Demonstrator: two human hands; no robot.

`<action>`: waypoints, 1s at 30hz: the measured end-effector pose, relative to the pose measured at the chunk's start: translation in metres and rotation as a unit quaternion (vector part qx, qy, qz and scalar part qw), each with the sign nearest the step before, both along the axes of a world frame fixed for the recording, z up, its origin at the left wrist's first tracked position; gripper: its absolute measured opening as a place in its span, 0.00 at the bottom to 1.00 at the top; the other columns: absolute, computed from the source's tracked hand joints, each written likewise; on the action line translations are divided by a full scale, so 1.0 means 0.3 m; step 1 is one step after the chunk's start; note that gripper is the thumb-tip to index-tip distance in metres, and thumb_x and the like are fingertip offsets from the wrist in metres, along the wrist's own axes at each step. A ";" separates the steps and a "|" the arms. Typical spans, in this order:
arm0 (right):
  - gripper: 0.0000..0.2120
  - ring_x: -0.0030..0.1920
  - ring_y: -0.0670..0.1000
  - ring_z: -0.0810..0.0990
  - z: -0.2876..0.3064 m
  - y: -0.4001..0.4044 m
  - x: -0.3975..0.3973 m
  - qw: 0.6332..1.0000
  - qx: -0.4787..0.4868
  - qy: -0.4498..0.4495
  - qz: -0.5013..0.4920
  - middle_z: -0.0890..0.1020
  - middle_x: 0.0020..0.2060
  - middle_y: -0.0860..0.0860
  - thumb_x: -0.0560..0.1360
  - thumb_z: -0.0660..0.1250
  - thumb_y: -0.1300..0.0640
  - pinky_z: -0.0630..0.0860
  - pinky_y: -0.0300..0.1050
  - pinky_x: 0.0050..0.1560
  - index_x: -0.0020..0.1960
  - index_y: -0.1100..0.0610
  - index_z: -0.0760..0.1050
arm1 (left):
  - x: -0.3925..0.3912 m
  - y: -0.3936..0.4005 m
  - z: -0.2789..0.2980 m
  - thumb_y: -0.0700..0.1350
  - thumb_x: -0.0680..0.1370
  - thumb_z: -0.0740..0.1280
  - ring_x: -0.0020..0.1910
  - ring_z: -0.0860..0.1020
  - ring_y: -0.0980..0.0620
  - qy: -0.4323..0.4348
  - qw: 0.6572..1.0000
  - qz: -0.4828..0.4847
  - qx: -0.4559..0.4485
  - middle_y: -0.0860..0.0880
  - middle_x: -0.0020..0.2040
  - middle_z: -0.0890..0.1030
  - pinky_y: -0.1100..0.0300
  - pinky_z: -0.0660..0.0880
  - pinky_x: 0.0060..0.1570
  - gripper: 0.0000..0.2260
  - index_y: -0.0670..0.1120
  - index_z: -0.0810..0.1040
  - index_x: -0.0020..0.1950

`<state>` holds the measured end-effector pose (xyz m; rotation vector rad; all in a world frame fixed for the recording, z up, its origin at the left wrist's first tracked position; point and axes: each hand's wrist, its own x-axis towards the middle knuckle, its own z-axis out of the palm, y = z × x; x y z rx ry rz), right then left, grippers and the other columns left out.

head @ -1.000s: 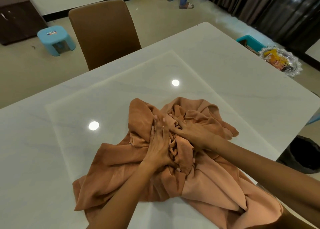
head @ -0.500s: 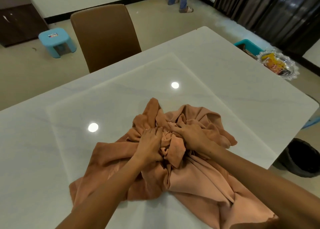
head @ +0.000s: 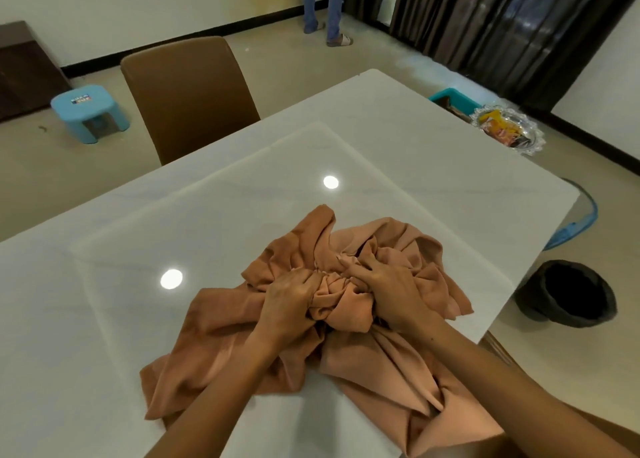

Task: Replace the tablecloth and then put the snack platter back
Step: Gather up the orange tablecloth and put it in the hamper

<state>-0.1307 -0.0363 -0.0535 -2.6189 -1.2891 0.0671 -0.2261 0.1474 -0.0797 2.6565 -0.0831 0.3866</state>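
A peach-brown tablecloth [head: 381,371] lies crumpled in a heap on the near middle of the white glossy table [head: 415,153]. My left hand [head: 289,300] grips a bunch of its folds with curled fingers. My right hand [head: 388,284] grips the bunched cloth just to the right, the two hands close together. The snack platter [head: 507,130], a clear scalloped glass dish with orange packets, sits off the table beyond its far right edge, on something I cannot make out.
A brown chair [head: 187,97] stands at the table's far side. A blue stool [head: 88,111] sits on the floor at left. A dark bin [head: 568,298] and a teal basket [head: 450,98] are at right. A person's legs [head: 327,7] are by the dark curtains.
Both hands went from lying flat on the cloth to curling around it, gathering the folds into a tighter bunch. The heap has drawn in towards me.
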 end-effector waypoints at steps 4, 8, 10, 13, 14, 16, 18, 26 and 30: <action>0.18 0.42 0.52 0.76 0.080 -0.068 -0.078 0.998 0.040 -0.015 -0.040 0.80 0.49 0.49 0.75 0.63 0.59 0.64 0.39 0.36 0.65 0.50 0.73 | -0.024 -0.033 0.075 0.45 0.69 0.72 0.39 0.80 0.47 -0.013 0.999 -0.046 0.023 0.45 0.42 0.82 0.57 0.77 0.39 0.10 0.42 0.81 0.48; 0.20 0.46 0.50 0.72 0.133 -0.168 -0.148 0.995 0.053 -0.027 -0.075 0.80 0.51 0.47 0.74 0.64 0.58 0.59 0.40 0.47 0.65 0.48 0.73 | -0.048 -0.104 0.154 0.42 0.68 0.72 0.39 0.79 0.47 -0.032 0.995 -0.082 0.038 0.46 0.42 0.81 0.58 0.75 0.39 0.10 0.42 0.81 0.47; 0.19 0.46 0.47 0.68 0.173 -0.233 -0.187 0.994 0.059 -0.019 -0.095 0.80 0.52 0.46 0.74 0.62 0.58 0.55 0.39 0.48 0.63 0.47 0.73 | -0.061 -0.157 0.195 0.42 0.68 0.72 0.39 0.79 0.47 -0.038 0.993 -0.102 0.037 0.45 0.41 0.81 0.57 0.76 0.39 0.09 0.42 0.80 0.46; 0.19 0.45 0.42 0.62 0.219 -0.353 -0.251 0.989 0.076 -0.014 -0.126 0.79 0.52 0.46 0.72 0.60 0.57 0.52 0.37 0.46 0.61 0.47 0.74 | -0.079 -0.262 0.249 0.48 0.72 0.68 0.39 0.80 0.48 -0.045 0.988 -0.145 0.036 0.46 0.41 0.82 0.59 0.75 0.41 0.10 0.42 0.81 0.47; 0.19 0.46 0.44 0.65 0.231 -0.398 -0.274 0.987 0.074 -0.016 -0.141 0.79 0.52 0.46 0.73 0.61 0.58 0.53 0.38 0.47 0.62 0.46 0.74 | -0.084 -0.303 0.266 0.50 0.73 0.66 0.38 0.80 0.49 -0.046 0.986 -0.159 0.035 0.46 0.41 0.83 0.60 0.75 0.42 0.12 0.43 0.81 0.47; 0.19 0.48 0.48 0.70 0.253 -0.495 -0.321 0.982 0.073 -0.020 -0.173 0.79 0.53 0.46 0.74 0.63 0.57 0.57 0.41 0.47 0.63 0.45 0.73 | -0.090 -0.395 0.292 0.54 0.73 0.64 0.38 0.81 0.48 -0.047 0.981 -0.185 0.031 0.46 0.42 0.83 0.59 0.76 0.43 0.15 0.43 0.81 0.48; 0.20 0.49 0.50 0.72 0.273 -0.606 -0.371 0.976 0.080 -0.024 -0.202 0.79 0.54 0.46 0.74 0.65 0.58 0.58 0.42 0.45 0.64 0.44 0.72 | -0.093 -0.503 0.311 0.56 0.73 0.64 0.38 0.81 0.49 -0.047 0.975 -0.212 0.034 0.46 0.41 0.83 0.59 0.76 0.43 0.17 0.43 0.81 0.48; 0.21 0.45 0.51 0.75 0.348 -1.218 -0.587 0.953 0.083 -0.059 -0.286 0.80 0.52 0.48 0.69 0.64 0.52 0.60 0.42 0.41 0.62 0.48 0.75 | -0.167 -1.102 0.379 0.55 0.71 0.67 0.44 0.82 0.47 -0.064 0.951 -0.302 0.028 0.45 0.46 0.84 0.55 0.77 0.48 0.18 0.43 0.81 0.53; 0.24 0.46 0.54 0.77 0.358 -1.588 -0.683 0.950 0.070 -0.073 -0.296 0.80 0.53 0.50 0.68 0.65 0.53 0.65 0.44 0.40 0.64 0.48 0.73 | -0.241 -1.478 0.392 0.54 0.70 0.67 0.41 0.82 0.46 -0.095 0.944 -0.314 0.020 0.44 0.44 0.84 0.54 0.79 0.44 0.18 0.41 0.81 0.51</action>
